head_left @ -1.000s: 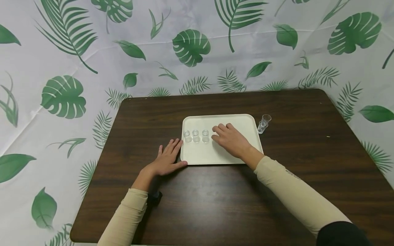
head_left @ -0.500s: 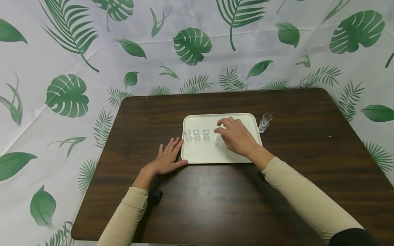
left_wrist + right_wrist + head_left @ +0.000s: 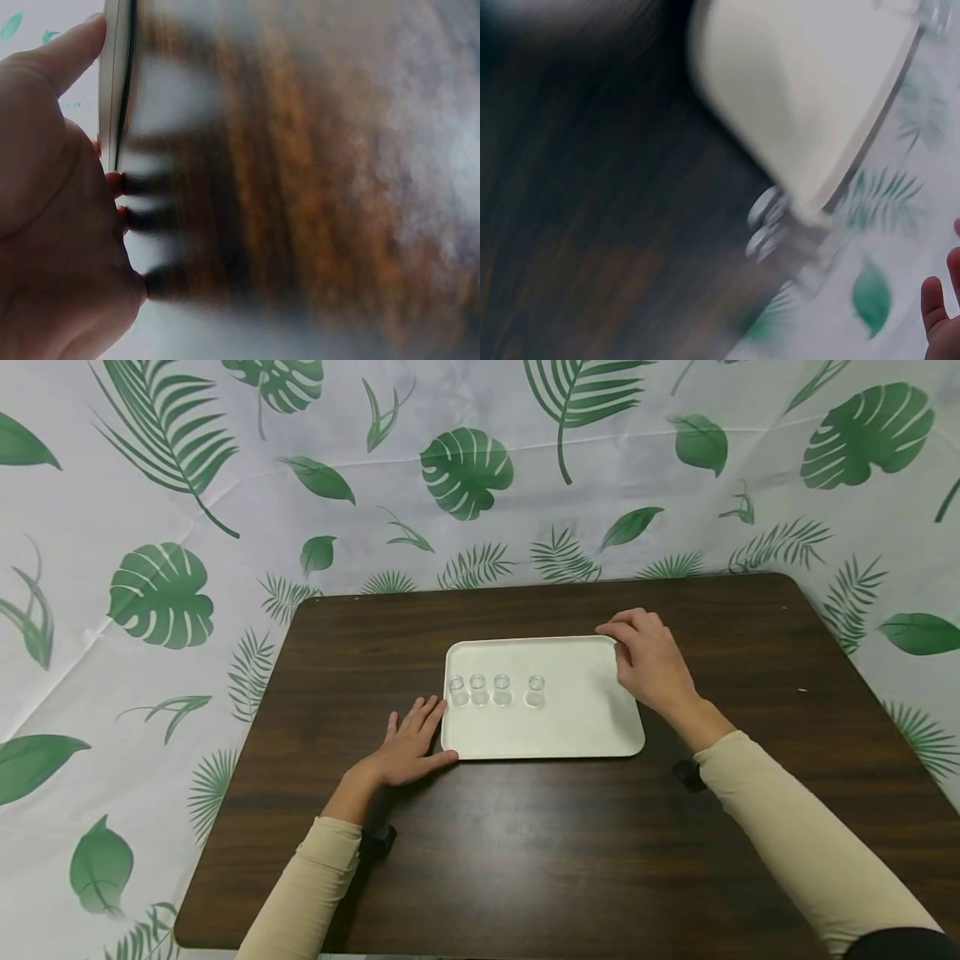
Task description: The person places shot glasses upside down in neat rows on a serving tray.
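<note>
On the cream tray (image 3: 495, 735) stand small clear shot glasses: three (image 3: 478, 690) close together at the left and one (image 3: 536, 692) a little apart to their right. My left hand (image 3: 408, 750) is spread flat on the table, its fingertips against the tray's left edge and its thumb (image 3: 79, 49) at the near corner. My right hand (image 3: 651, 662) hovers by the tray's right edge, fingers bent. It covers the stacked clear glasses there in the head view. The right wrist view shows those glasses (image 3: 769, 225), blurred, beside the tray, with the right-hand fingers (image 3: 934, 304) away from them.
The dark wood table (image 3: 480, 860) extends around the tray on all sides. Behind it hangs a white cloth (image 3: 525, 510) printed with green leaves. A black wrist strap (image 3: 688, 775) shows under the right wrist.
My right hand has let go of the fourth glass, leaving it on the tray, and has moved right and back to the tray's right edge. The left hand stays put.
</note>
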Available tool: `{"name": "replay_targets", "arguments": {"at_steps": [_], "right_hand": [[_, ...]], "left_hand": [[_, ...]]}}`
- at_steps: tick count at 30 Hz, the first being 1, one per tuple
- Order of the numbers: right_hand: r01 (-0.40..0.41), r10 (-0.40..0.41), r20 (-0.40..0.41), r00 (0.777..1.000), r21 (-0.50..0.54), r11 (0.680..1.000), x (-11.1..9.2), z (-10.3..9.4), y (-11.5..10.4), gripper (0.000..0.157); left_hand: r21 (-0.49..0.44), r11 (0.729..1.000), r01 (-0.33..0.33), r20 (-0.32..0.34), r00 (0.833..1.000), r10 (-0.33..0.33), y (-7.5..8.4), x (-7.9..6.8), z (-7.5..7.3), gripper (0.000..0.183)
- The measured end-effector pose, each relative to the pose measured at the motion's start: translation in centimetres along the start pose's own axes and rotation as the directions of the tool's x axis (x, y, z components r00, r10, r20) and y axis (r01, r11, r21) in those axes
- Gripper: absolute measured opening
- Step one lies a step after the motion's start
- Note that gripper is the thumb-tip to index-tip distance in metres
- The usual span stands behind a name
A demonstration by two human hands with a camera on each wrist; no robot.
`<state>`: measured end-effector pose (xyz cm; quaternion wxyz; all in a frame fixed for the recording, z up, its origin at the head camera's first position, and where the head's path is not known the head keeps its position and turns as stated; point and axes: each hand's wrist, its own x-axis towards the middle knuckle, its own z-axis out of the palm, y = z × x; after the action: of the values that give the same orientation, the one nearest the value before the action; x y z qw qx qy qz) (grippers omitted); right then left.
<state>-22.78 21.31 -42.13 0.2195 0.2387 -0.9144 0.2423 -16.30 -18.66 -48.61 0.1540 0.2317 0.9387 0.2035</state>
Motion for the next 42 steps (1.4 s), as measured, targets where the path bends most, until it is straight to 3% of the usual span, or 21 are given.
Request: {"name": "replay_targets", "arguments": {"at_steps": [3,7,13,22,26,42], "right_hand": [[-0.082,0.082,0.014,0.997,-0.003,0.997,-0.6,-0.9,1.7,0.039],[-0.226,0.227,0.043,0.973,-0.019,0.974,-1.3,-1.6,3.4,0.047],[-0.396,0.393,0.098,0.914,0.019,0.918,-2.6,-1.7,5.4,0.051],[-0.561,0.531,0.198,0.824,0.158,0.812,-3.8,-0.7,6.8,0.055],[-0.600,0.560,0.232,0.795,0.176,0.780,-3.9,0.2,7.1,0.057],[-0.640,0.615,0.195,0.764,0.112,0.760,-4.1,1.7,7.6,0.039]], "left_hand": [[0.001,1.000,0.003,0.005,1.000,-0.003,-0.3,0.1,0.2,0.092],[-0.002,1.000,-0.006,-0.003,1.000,0.006,-0.1,0.0,0.1,0.091],[-0.003,1.000,-0.001,-0.004,1.000,0.001,0.1,-0.1,-0.1,0.091],[-0.013,1.000,-0.014,-0.001,1.000,0.014,0.0,0.0,0.0,0.090],[-0.020,1.000,-0.009,0.002,1.000,0.009,-0.1,0.0,0.2,0.090],[-0.021,1.000,-0.010,-0.012,1.000,0.009,-1.5,0.5,1.2,0.093]]}}
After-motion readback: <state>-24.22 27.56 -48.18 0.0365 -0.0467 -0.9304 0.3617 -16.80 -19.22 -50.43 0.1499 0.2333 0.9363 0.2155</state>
